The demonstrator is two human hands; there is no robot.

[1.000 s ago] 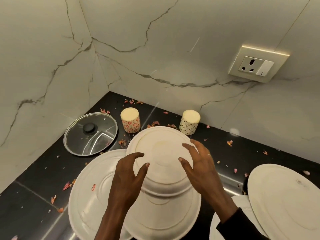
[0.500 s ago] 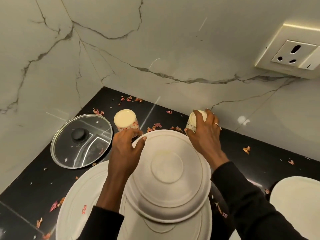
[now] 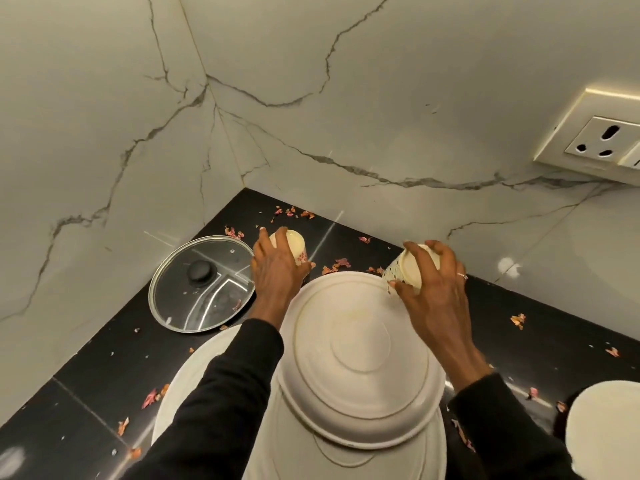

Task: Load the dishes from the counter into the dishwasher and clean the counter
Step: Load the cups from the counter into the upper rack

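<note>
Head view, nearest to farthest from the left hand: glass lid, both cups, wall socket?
1. Red-patterned cup, in the left hand.
2. Glass lid, just left.
3. Black-patterned cup, in the right hand.
4. Wall socket, far right.

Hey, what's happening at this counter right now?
A person is clearing dishes from a black counter. The left hand grips a red-patterned cup, and the right hand grips a dark-patterned cup, which is tilted. In front of them sits a stack of upturned white plates, with a glass lid lying to the left. Pinkish scraps are scattered over the counter, so the wiping is not yet done.
</note>
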